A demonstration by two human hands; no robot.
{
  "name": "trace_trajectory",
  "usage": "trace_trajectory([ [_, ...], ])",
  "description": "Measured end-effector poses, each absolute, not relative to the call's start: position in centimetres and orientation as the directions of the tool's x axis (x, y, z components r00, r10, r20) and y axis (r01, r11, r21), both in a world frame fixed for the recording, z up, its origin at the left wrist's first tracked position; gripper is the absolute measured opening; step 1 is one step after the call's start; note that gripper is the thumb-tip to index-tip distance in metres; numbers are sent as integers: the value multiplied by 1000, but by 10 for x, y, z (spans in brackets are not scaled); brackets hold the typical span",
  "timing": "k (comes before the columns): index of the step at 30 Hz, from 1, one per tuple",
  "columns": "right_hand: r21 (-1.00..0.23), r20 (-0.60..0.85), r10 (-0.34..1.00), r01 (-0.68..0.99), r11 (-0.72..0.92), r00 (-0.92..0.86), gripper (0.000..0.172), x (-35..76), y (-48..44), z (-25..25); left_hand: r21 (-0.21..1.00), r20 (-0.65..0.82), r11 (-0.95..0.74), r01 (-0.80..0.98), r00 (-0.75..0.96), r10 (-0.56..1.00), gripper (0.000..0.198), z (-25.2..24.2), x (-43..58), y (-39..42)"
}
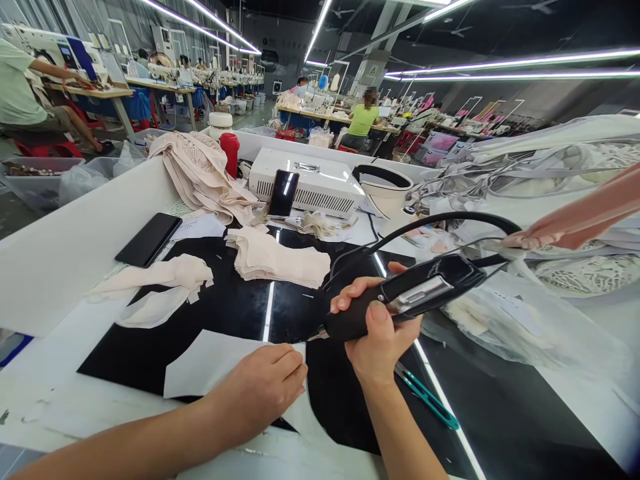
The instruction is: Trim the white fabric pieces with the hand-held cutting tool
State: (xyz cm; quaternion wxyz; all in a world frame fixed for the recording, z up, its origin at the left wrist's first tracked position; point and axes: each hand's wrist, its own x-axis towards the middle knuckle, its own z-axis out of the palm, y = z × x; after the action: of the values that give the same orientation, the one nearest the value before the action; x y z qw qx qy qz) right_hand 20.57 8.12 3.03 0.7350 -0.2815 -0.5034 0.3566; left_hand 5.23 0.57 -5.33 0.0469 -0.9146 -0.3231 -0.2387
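Observation:
My right hand is closed around a black corded hand tool with a silver metal plate on its side. The tool's narrow tip points left and down, close to my left fingers; its exact kind I cannot tell. My left hand has its fingers pressed together over the right end of a white flat sheet with a curved edge. The fingertips are partly hidden. Beneath both lies a glossy black board. Teal thread snips lie beside my right wrist.
A stack of cream fabric pieces and loose cream cutouts lie behind. Farther back are a black phone, another phone leaning on a white vented box, and a red bottle. Bagged lace pieces fill the right.

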Motion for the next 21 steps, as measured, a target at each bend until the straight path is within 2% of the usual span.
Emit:
trace_trajectory([
  [6,-788,515,828,-257,559,221,42,206,80,31,53,482,-790,611,677,556,23,-49,53,5],
  [21,-765,522,822,-302,569,228,43,203,81,33,26,470,-792,610,692,548,20,-55,51,6],
])
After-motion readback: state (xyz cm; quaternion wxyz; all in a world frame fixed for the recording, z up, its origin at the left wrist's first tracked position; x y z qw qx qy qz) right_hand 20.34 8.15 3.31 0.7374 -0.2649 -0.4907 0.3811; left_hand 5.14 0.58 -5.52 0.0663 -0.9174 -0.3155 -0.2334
